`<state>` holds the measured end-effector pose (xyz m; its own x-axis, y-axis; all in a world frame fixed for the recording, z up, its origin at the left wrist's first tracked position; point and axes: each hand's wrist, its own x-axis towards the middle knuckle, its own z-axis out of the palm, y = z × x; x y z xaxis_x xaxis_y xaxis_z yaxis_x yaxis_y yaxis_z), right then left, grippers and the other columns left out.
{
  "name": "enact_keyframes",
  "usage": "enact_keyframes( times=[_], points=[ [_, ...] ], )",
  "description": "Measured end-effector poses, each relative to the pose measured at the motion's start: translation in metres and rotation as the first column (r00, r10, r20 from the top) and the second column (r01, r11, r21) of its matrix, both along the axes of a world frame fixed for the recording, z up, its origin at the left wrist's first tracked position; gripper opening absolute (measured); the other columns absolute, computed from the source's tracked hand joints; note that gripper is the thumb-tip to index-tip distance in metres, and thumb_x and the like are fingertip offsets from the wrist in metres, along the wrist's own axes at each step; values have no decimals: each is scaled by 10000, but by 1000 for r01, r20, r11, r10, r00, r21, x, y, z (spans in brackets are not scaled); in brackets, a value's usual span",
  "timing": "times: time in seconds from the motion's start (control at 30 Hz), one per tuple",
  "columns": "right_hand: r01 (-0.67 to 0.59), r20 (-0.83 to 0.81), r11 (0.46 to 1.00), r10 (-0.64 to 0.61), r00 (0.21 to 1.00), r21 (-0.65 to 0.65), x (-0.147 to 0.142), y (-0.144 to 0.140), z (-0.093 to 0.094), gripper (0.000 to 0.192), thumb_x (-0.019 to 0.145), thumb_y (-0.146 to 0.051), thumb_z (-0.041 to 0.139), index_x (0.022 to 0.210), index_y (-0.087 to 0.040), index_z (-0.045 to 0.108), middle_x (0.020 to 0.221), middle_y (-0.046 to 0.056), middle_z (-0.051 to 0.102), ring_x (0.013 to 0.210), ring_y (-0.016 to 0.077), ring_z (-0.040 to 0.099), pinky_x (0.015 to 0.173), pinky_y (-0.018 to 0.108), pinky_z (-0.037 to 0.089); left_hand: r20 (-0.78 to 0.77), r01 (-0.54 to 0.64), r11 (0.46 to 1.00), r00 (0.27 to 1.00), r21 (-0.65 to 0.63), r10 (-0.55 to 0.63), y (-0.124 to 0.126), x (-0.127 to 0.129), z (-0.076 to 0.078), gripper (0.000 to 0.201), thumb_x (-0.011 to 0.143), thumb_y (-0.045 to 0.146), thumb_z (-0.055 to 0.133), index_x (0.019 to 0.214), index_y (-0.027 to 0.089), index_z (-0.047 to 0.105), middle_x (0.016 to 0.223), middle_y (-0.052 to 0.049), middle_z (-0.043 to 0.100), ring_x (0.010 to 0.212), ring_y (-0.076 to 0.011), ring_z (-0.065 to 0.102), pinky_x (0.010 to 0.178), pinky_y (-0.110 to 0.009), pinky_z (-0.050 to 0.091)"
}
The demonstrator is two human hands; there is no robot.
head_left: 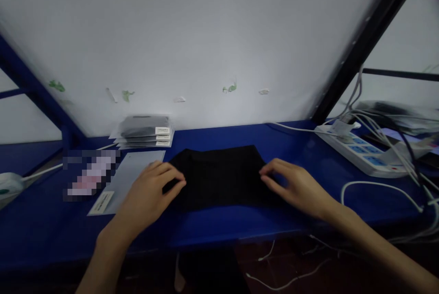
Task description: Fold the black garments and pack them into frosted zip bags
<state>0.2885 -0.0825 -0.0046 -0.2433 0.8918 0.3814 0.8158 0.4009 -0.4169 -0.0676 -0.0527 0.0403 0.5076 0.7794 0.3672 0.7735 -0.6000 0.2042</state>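
Observation:
A black piece of cloth (221,177) lies spread on the blue table, its kind of garment not clear. At its left edge is my left hand (146,195), with thumb and fingers pinched together on the fabric. My right hand (297,186) pinches the cloth's right edge in the same way. Just left of the cloth, partly behind my left hand, a flat translucent plastic bag (132,170) with a white label lies on the table.
Bagged dark items in a stack (146,128) sit at the back left. A white power strip (363,152) with tangled cables (391,134) occupies the right side. A pixelated patch hides something on the left. The table's front edge (219,241) runs below my hands.

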Motion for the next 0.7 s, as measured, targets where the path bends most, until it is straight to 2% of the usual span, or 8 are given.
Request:
enact_keyframes(
  times=[0.07,0.13,0.23,0.33,0.43,0.53,0.6,0.7],
  points=[
    [-121,77,992,124,989,-40,6,-25,0,156,913,-359,562,1006,-269,648,1047,56,688,968,215,658,864,366,535,-7,-22,999,1000,-34,22,-15,-22,-12,191,908,442,586,891,302,715,962,-9,708,952,-234,614,910,-413,485],
    [-173,154,984,179,972,-53,11,-41,-3,178,902,-350,589,1050,-275,653,1112,63,684,1020,226,653,904,390,530,-23,-17,996,1000,-87,15,-23,-40,-27,185,878,469,627,937,332,737,1016,-1,712,1007,-241,616,919,-409,499],
    [-169,221,985,171,960,-26,18,-49,-11,188,932,-312,551,1082,-263,652,1159,71,683,1056,230,653,925,416,523,-20,-20,991,1000,-131,18,-28,-52,-44,218,898,473,607,1029,354,732,1109,2,699,1077,-238,603,942,-398,504],
    [-138,229,990,129,965,21,24,-48,-19,193,955,-255,496,1061,-256,658,1118,66,704,1010,221,668,900,423,527,-2,-22,994,1000,-107,21,-33,-51,-51,222,951,420,524,1004,330,720,1073,-12,700,1066,-237,602,939,-406,499],
    [-72,211,996,59,976,53,27,-46,-26,165,936,-244,507,1009,-257,654,1071,61,713,946,222,675,870,426,527,-5,-31,997,1000,-65,31,-37,-45,-52,219,958,387,488,939,304,689,994,-26,703,1027,-252,609,934,-434,486],
    [52,161,997,-59,985,50,27,-39,-27,147,932,-290,496,978,-258,632,998,55,708,876,220,673,802,400,533,31,-111,992,993,-55,113,-35,-38,-46,224,959,407,455,938,284,641,985,-41,686,1011,-267,610,905,-443,486],
    [171,104,984,-176,979,58,24,-27,-23,149,924,-329,497,969,-261,621,967,51,703,846,223,673,772,388,530,75,-201,978,976,-59,205,-27,-31,-37,241,964,418,420,940,266,605,980,-54,670,971,-268,612,856,-431,494],
    [308,7,946,-311,950,104,16,5,-11,157,899,-346,507,966,-255,616,949,50,705,866,236,673,785,382,515,119,-300,953,946,-34,301,-4,-19,-20,242,962,406,388,921,245,563,950,-63,667,913,-268,613,822,-418,480]
  ],
)
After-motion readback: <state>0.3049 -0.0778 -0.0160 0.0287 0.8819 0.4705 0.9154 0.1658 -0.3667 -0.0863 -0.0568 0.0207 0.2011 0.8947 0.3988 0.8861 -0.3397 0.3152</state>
